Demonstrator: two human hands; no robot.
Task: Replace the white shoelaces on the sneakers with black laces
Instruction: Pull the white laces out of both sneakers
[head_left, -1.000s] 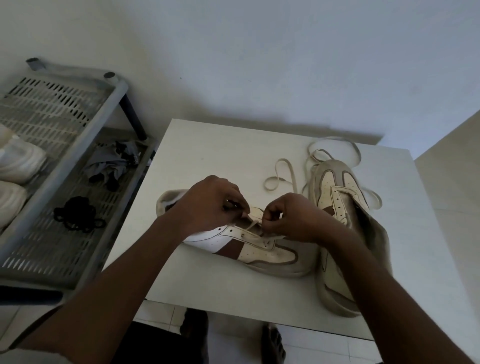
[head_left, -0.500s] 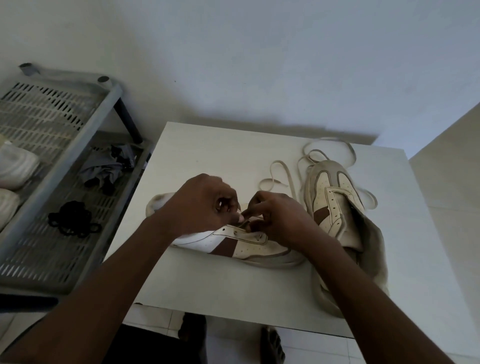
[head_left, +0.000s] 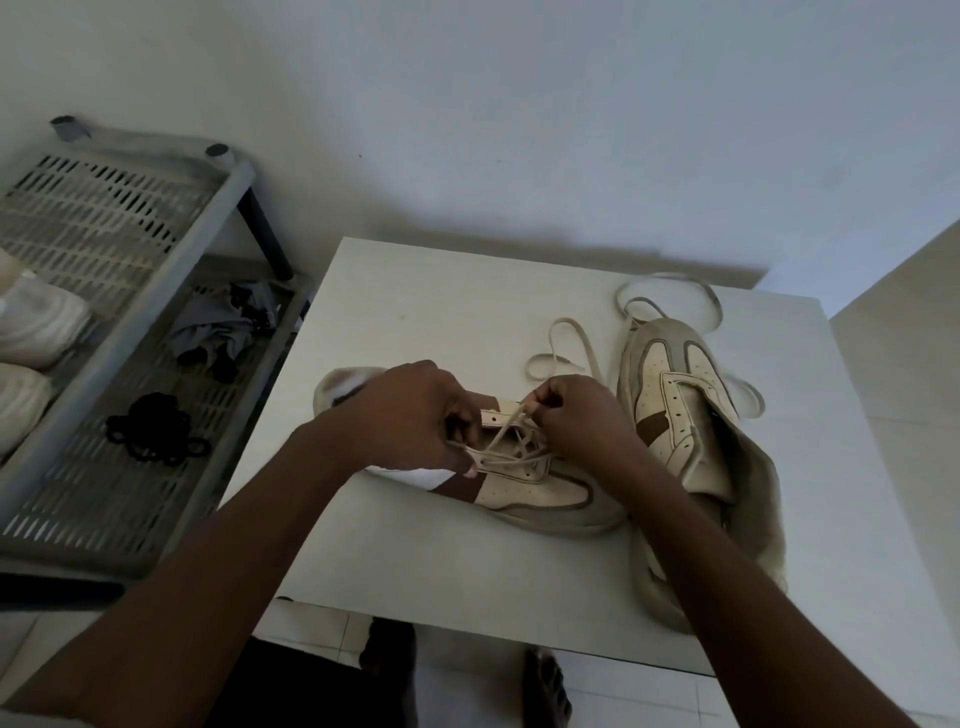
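Nearest me, my left hand (head_left: 410, 415) has its fingers curled on the sneaker (head_left: 524, 483) lying on the worktop (head_left: 441, 312). My right hand (head_left: 576, 415) pinches its white lace (head_left: 511, 436) between both hands. The second sneaker (head_left: 675, 415) lies right of the fingers, with a loose lace (head_left: 566, 343) beyond them. The black laces (head_left: 150, 431) sit far left on a rack (head_left: 208, 226).

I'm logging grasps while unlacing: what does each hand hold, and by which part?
The right hand pinches the white lace where it rises from the eyelets; the left hand grips the near sneaker at its upper, by the collar.
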